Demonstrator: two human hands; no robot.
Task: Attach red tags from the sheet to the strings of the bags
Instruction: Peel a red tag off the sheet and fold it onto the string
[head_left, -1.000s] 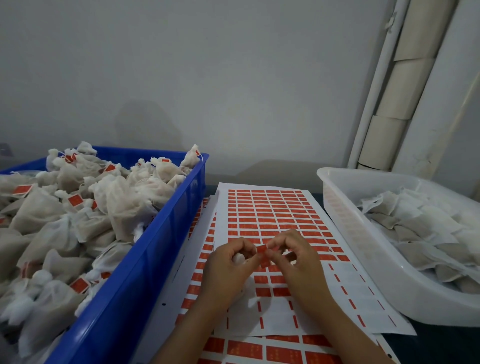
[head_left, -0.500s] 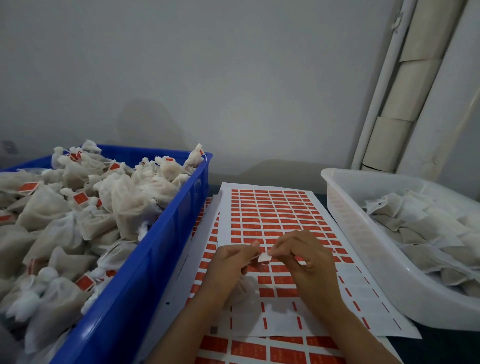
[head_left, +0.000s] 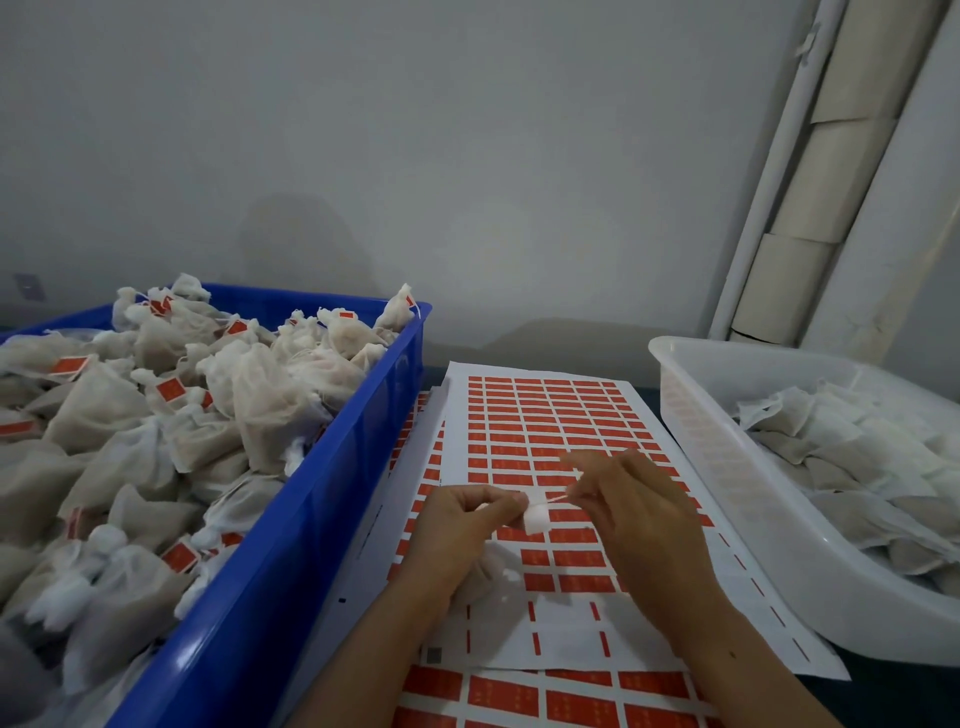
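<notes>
Dim, flat indoor light w/ cool grey cast. Soft shadows on wall (head_left: 311, 249). Wide-angle bend at edges: pipe (head_left: 769, 171) leans. Slight motion blur at fingertips (head_left: 574, 491); overall soft, compressed.

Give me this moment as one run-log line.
left hand: pinches bag | right hand: pinches string | over tag sheet | tag on string: cannot tell
</notes>
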